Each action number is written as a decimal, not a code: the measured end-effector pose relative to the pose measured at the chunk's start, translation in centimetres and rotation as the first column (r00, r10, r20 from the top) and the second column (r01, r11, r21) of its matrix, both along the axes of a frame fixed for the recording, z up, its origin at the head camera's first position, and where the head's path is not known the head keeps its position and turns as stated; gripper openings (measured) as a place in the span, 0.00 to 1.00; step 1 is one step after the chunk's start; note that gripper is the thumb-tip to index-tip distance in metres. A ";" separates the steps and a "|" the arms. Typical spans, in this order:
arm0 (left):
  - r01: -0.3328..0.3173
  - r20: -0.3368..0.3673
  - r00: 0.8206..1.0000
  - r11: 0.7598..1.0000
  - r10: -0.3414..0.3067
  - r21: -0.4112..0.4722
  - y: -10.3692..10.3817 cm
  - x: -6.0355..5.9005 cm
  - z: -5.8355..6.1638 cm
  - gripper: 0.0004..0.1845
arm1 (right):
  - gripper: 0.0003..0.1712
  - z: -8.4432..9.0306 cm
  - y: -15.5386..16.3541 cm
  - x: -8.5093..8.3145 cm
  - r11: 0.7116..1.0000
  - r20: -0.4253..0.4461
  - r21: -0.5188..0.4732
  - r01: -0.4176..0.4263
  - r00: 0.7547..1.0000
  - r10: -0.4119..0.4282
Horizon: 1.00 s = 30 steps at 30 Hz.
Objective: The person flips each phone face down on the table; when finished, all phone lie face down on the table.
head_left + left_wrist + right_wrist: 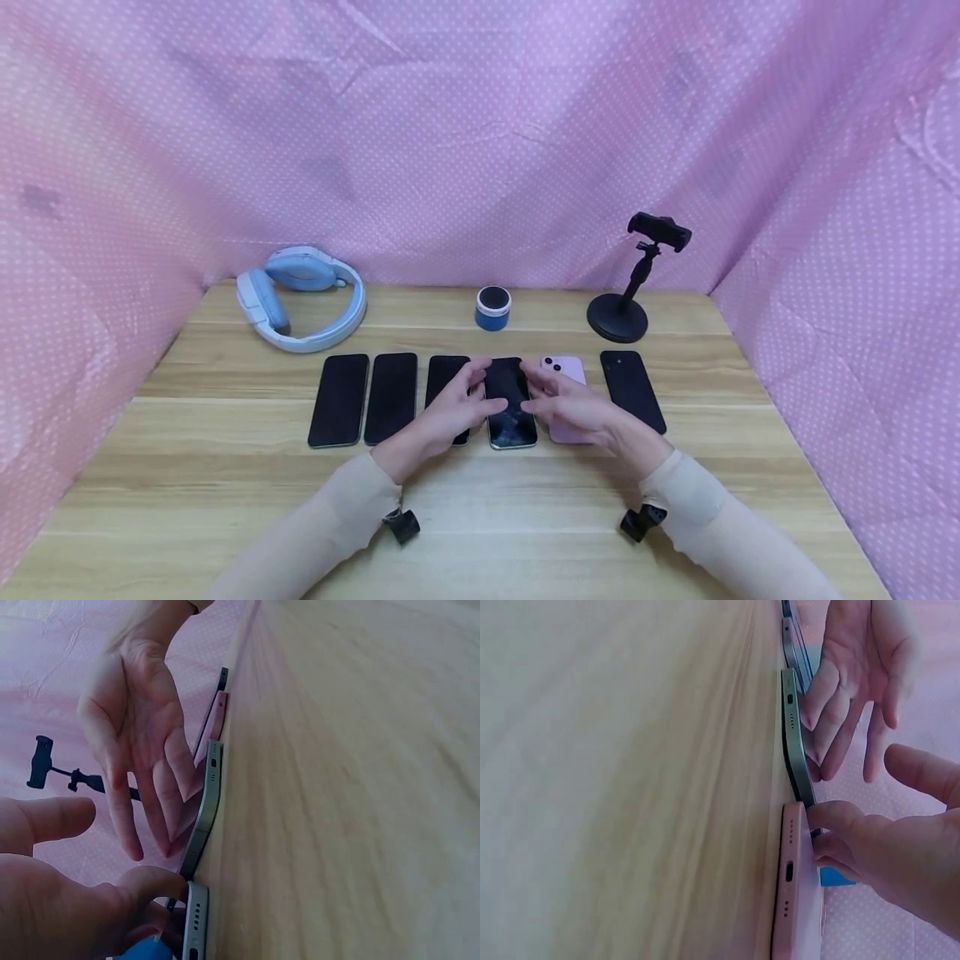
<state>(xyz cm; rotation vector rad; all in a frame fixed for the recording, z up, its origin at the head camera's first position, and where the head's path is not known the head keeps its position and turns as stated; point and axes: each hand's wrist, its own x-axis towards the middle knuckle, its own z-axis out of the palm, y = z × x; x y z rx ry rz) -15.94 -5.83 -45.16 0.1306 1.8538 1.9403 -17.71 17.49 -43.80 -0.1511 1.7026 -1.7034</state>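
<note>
A phone with a dark, glossy screen (pixel 513 429) lies flat in the row, between my two hands. On its left side is my left hand (pixel 456 404), fingertips close to the phone's edge and thumb extended over the screen. My right hand (pixel 573 406) mirrors it on the right, partly covering a pink phone (pixel 572 367) that lies camera side up. Under my left hand another black phone (pixel 446 367) is partly hidden. Both wrist views show the middle phone's metal edge (pixel 208 787) from low down, with fingers curving loosely beside it and no grip around it.
Two black phones, one far left (pixel 339 402) and one beside it (pixel 392 398), continue the row; a dark phone (pixel 632 385) ends it at right. Behind stand light-blue headphones (pixel 352 312), a small blue speaker (pixel 492 317) and a black phone stand (pixel 617 318). Pink dotted cloth (pixel 450 167) surrounds the wooden table (pixel 480 517).
</note>
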 end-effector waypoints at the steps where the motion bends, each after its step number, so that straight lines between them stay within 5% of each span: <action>1: 0.002 0.002 1.000 1.000 -0.002 -0.008 0.1 0.0 0.0 0.41 | 0.47 0.0 0.0 0.1 1.000 0.010 -0.007 0.007 1.000 -0.007; 14: 0.017 0.012 1.000 0.997 -0.016 -0.082 0.6 -0.3 0.6 0.41 | 0.45 0.8 0.4 -0.3 0.957 0.244 -0.262 0.124 0.968 -0.058; 21: 0.013 0.027 1.000 0.998 -0.012 -0.066 0.9 -0.4 0.5 0.41 | 0.43 1.0 0.5 -0.3 0.939 0.265 -0.319 0.128 0.963 -0.041; 30: -0.005 0.027 1.000 0.998 0.006 -0.061 1.0 -0.2 0.6 0.40 | 0.44 1.0 0.4 -0.3 0.949 0.242 -0.290 0.122 0.969 -0.050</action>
